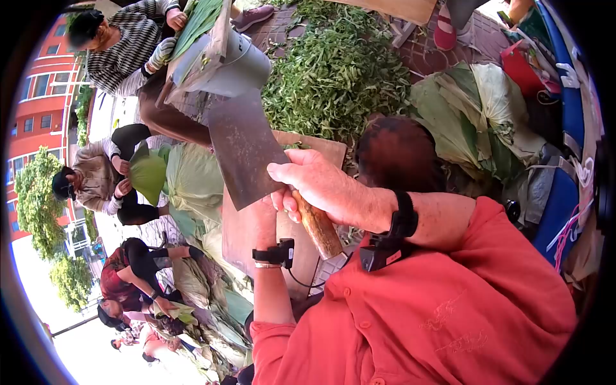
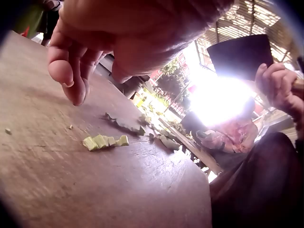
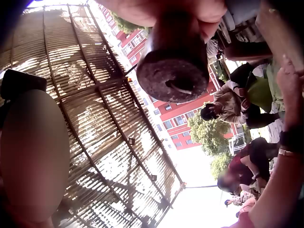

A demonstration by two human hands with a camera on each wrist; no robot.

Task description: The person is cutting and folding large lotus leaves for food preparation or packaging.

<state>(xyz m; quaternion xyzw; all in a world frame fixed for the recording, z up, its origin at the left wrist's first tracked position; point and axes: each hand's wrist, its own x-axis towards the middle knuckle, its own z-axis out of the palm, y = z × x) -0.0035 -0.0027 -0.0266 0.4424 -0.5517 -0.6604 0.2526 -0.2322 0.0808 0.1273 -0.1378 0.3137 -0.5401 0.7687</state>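
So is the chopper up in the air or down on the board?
Up: the left wrist view shows the cleaver above the board, held by the right hand.

The person wears a red shirt [image 1: 398, 276] with matching round buttons [image 1: 365, 324] and thin stitched line motifs [image 1: 443, 313], black boxy wrist cameras [image 1: 289, 253] on black straps [image 1: 405, 215], and a pale left wristband [image 1: 267, 265].

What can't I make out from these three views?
- Head view: fingers of the left hand, hidden behind the cleaver blade and right hand.
- Right wrist view: cleaver blade, hidden by the handle and right hand.
- Left wrist view: rest of the board, cut off by the frame; some background, lost in glare.
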